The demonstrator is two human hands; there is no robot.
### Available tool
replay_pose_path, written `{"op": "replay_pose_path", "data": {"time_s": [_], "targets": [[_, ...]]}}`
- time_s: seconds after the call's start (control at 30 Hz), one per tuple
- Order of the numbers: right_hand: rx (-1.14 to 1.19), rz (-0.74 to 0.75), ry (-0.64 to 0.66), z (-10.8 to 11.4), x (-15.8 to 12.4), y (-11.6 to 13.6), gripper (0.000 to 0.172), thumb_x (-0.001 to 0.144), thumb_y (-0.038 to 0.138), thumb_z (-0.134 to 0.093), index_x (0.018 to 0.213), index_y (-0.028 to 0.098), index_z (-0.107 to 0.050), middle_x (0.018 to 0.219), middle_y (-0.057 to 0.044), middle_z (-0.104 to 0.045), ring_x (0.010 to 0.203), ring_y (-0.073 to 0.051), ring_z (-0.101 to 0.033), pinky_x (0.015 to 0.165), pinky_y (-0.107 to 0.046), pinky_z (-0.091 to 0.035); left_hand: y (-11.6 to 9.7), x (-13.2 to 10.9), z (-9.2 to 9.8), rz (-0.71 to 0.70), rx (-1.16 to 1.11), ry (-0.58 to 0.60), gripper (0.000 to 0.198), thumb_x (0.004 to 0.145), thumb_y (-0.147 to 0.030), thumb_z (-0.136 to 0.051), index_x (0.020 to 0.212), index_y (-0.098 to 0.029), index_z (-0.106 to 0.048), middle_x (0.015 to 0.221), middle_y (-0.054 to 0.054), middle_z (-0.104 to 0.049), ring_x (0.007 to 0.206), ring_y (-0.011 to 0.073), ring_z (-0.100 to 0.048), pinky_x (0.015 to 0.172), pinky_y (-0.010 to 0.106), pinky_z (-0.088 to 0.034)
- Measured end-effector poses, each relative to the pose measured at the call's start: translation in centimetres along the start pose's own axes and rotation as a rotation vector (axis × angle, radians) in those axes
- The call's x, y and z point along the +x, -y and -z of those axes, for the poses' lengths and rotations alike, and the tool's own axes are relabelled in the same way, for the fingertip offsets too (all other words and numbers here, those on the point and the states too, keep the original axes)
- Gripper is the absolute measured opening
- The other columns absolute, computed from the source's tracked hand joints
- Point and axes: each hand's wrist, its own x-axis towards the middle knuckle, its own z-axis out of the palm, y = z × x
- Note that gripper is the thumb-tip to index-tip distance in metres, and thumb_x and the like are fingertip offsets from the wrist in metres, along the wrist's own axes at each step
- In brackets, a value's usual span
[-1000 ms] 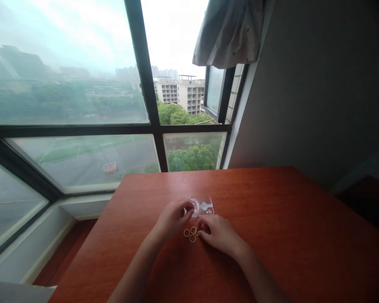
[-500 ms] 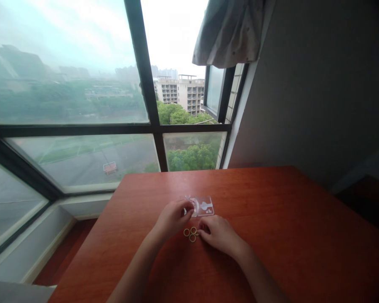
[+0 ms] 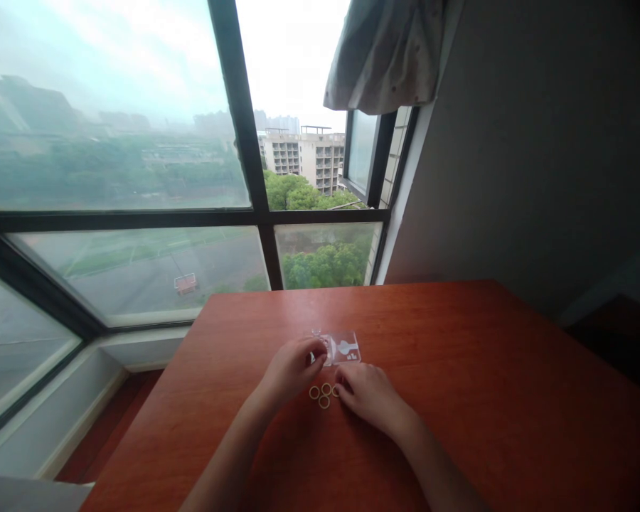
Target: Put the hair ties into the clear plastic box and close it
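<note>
Several small pale-yellow rings lie flat in a cluster on the brown table. My right hand rests just to their right, its fingers curled and closed on the rightmost ring, which is partly hidden under the fingertips. Beyond the rings, a clear plastic case lies opened out, with a whitish shape and small marks in its right half. My left hand covers part of the case's left half, with thumb and index finger curled together at it.
Wooden table top spreads around both hands. Behind it stand dark window frames, with one pane swung outward. A curtain hangs at the upper right beside a grey wall.
The ring at my right fingertips has shifted slightly right, apart from its neighbours. My left hand and the plastic case have stayed in place.
</note>
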Motion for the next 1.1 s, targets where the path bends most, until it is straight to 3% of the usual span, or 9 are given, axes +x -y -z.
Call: {"op": "replay_pose_path", "data": {"time_s": [0.47, 0.87, 1.1], "targets": [[0.136, -0.039, -0.258, -0.2, 0.5, -0.4, 0.013, 0.091, 0.028, -0.052, 0.089, 0.023, -0.064, 0.079, -0.001, -0.068, 0.072, -0.016, -0.061, 0.065, -0.023, -0.035, -0.7, -0.2, -0.3, -0.012, -0.059, 0.082, 0.013, 0.083, -0.025, -0.056, 0.080, -0.017, -0.066, 0.073, 0.001, -0.063, 0.062, 0.0107, -0.052, 0.057, 0.019, -0.040], [0.126, -0.022, -0.264, -0.3, 0.6, -0.3, 0.012, 0.089, 0.024, -0.052, 0.090, 0.023, -0.064, 0.080, -0.001, -0.068, 0.073, -0.016, -0.061, 0.065, -0.023, -0.036, -0.7, -0.1, -1.0, -0.019, -0.120, 0.072, 0.012, 0.076, -0.011, -0.055, 0.076, -0.017, -0.066, 0.070, 0.000, -0.063, 0.062, 0.0109, -0.052, 0.057, 0.020, -0.039], [0.113, -0.015, -0.243, -0.4, 0.6, -0.1, 0.013, 0.087, 0.019, -0.052, 0.090, 0.023, -0.063, 0.079, 0.000, -0.067, 0.071, -0.015, -0.060, 0.066, -0.023, -0.036, 0.2, 0.1, -0.9, 0.042, -0.022, -0.055, 0.011, 0.075, -0.012, -0.054, 0.074, -0.018, -0.063, 0.072, 0.000, -0.064, 0.063, 0.0118, -0.053, 0.060, 0.022, -0.040]]}}
